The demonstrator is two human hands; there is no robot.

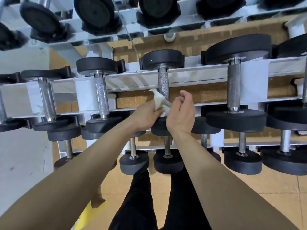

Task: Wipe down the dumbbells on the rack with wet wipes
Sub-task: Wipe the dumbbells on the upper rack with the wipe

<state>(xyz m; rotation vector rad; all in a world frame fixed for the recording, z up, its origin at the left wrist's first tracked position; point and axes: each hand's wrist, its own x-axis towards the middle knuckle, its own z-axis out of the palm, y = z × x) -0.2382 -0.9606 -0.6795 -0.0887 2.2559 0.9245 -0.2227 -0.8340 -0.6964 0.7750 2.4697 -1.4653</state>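
Two hands: both work over the middle tier of the rack (199, 75), at the near end of the centre dumbbell (163, 59).
Left hand (146, 116): fingers curled round the wet wipe (158, 101), holding it bunched against the left side of the handle (163, 83).
Right hand (181, 112): fingers loosely curled, just beside the wipe. Whether the thumb pinches the wipe's edge is hidden.
Wipe position: at the lower part of the handle, above the near head, which the hands cover.
Dumbbell position: lying in its rack cradle, handle running away from the person, far head resting on the rear rail.
Wipe handling: judged soft, thin, damp and light. It crumples readily and needs a full-finger wrap to keep an even contact face.
Dumbbell handling: judged heavy and rigid. Clean it where it lies; lifting is not needed.
Handle surface: knurled metal, likely to snag and drag the wipe. Short strokes along the bar suit it better than twisting.
Head surface: matt black and smooth-looking. The wipe should slide over it easily.
Hold point: wrap the wipe round the bar mid-length. Steady the near head with the free hand if it rocks.
Risk: fingers caught between head and rail.
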